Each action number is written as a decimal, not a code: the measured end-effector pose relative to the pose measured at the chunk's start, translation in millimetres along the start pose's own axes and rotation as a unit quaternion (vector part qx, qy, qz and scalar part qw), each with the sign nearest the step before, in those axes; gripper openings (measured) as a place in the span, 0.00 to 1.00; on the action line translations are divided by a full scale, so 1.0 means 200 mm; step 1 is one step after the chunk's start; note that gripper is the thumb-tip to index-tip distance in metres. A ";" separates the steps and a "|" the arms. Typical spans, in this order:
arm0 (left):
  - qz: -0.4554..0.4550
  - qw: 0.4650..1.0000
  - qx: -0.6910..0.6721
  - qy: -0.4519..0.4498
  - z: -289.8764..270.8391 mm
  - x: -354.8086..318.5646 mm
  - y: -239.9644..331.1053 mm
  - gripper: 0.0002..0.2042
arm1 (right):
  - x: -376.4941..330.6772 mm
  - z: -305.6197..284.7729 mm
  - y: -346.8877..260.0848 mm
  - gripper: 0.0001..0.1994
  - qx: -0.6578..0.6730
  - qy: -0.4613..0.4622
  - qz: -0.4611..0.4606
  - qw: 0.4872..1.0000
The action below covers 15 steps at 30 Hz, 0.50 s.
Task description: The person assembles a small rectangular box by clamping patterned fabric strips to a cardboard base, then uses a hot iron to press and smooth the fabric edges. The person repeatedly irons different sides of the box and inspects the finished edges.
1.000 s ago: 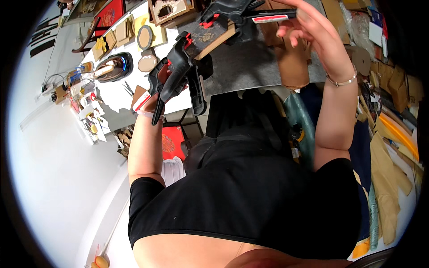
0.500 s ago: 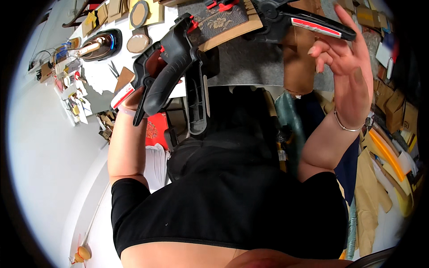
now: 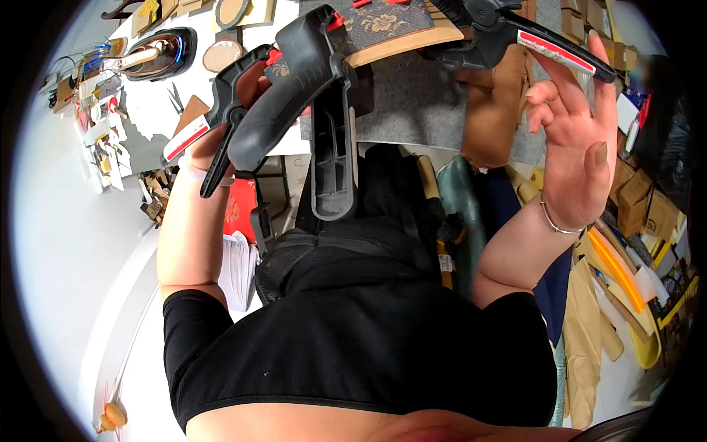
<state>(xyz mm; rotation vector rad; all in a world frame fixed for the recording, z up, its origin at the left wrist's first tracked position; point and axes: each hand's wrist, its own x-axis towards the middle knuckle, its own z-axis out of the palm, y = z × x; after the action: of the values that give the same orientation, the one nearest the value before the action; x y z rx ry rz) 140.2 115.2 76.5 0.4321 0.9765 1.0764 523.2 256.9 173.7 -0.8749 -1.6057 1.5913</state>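
Note:
My left hand [image 3: 247, 85] grips the handle of a big black trigger clamp [image 3: 317, 96], whose jaw bites the left end of a wooden board covered in dark patterned fabric [image 3: 387, 26]. A second black clamp [image 3: 508, 29] with a red and white strip on its handle holds the board's right end. My right hand [image 3: 578, 147] is raised beside that handle with its fingers spread. Its fingertips are at the handle's end and it holds nothing. A thin bracelet sits on that wrist.
A grey mat [image 3: 412, 103] lies on the white table [image 3: 151, 110] under the board. At the far left are a clothes iron [image 3: 151, 51], scissors [image 3: 177, 96], round cardboard pieces [image 3: 221, 55] and paper scraps. Cardboard boxes [image 3: 641, 199] and tan sheets crowd the right side.
The board and both clamps now fill more of the picture, closer to the camera. My right hand has come off the right clamp and opened beside its handle.

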 end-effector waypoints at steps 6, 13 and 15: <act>-0.007 1.000 -0.025 -0.007 0.05 0.06 0.04 0.35 | 0.03 0.03 -0.02 0.45 0.045 -0.014 -0.013 0.999; -0.075 0.985 -0.147 -0.050 0.01 0.08 0.04 0.30 | 0.04 0.03 -0.06 0.41 0.065 0.016 0.005 0.998; -0.123 0.964 -0.227 -0.065 0.00 0.09 0.03 0.27 | 0.03 0.03 -0.08 0.41 0.078 0.021 0.012 0.997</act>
<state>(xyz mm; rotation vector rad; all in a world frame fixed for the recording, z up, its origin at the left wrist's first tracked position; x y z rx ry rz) 140.3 134.6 72.7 0.0025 0.6205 0.9933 514.4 258.8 189.2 -0.8410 -1.4269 1.6781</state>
